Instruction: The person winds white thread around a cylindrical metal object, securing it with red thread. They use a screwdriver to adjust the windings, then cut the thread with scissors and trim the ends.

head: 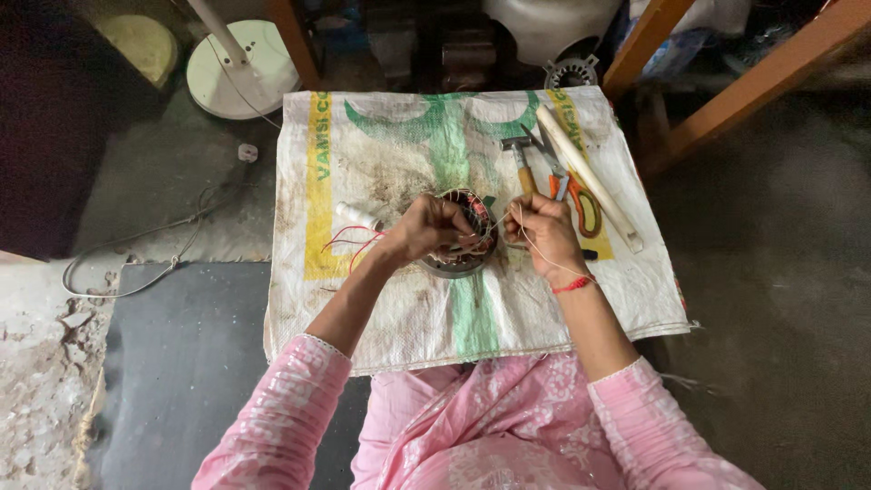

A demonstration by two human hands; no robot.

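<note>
Nearest the camera, two forearms in pink sleeves reach forward and converge over a woven sack (381,308) spread on the table. The left hand (426,229) is bent at the wrist, its fingers curled down over the rim of a round motor stator (461,238) with copper windings, which sits at the middle of the sack on its green stripe. The fingers press onto the winding; whether they pinch a wire there cannot be told. The right hand (543,231), a red thread at its wrist, hovers just beside the stator on its right, fingers closed narrowly on a thin pale thread (531,238) that runs back along the hand and across to the stator. The hands hide most of the stator's near wall and core.

Red wires (349,240) trail from the stator to the left, near a small white spool (356,215). Beyond the right hand lie a hammer (521,163), orange-handled scissors (581,201) and a long white tube (585,172), the scissors partly under the tube. Farther off, a white fan base (243,68) stands on the floor, its top cut off by the frame.
</note>
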